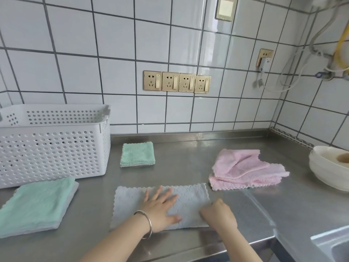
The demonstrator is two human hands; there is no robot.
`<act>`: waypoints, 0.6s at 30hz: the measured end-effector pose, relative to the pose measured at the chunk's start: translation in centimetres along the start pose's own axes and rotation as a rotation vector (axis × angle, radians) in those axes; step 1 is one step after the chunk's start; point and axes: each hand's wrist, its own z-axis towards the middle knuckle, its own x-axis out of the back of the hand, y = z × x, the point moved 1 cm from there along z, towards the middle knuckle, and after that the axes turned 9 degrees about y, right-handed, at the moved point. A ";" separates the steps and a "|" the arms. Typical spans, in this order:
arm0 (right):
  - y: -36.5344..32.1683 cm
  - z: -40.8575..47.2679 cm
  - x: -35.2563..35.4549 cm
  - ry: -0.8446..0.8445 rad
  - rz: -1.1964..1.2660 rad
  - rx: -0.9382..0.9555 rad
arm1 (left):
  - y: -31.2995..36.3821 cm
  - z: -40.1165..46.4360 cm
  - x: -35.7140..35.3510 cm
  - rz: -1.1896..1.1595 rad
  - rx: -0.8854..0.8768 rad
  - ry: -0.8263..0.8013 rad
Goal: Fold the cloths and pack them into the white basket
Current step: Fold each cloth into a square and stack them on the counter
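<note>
A grey cloth (190, 197) lies folded into a long strip on the steel counter near the front edge. My left hand (160, 208), with a bangle on the wrist, presses flat on its middle, fingers spread. My right hand (219, 214) pinches the strip's right edge. The white basket (54, 148) stands at the back left. A small folded green cloth (137, 154) lies just right of it. A larger folded green cloth (35, 203) lies in front of the basket. A rumpled pink cloth (245, 169) lies to the right.
A stack of white bowls (330, 167) stands at the right edge of the steel counter (185, 167). A sink corner (332, 244) shows at the bottom right. Tiled walls with sockets (176, 82) and hanging cables (294, 72) close off the back and right.
</note>
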 end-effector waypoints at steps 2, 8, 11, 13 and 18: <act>0.0 0.1 0.6 -0.034 -0.019 -0.034 | 0.4 0.3 -0.3 0.023 -0.013 -0.001; 0.1 -0.3 0.7 -0.047 -0.041 -0.024 | 0.6 0.8 -1.0 0.020 0.000 0.032; 0.1 -0.8 0.1 0.074 0.046 -0.003 | 0.4 1.0 -0.8 -0.002 0.023 0.016; -0.1 -1.7 -0.1 0.176 0.117 0.040 | 0.5 1.1 0.1 -0.051 0.041 -0.026; -1.6 -3.8 -0.4 0.567 0.094 0.313 | 2.2 1.1 2.7 -0.879 0.263 0.404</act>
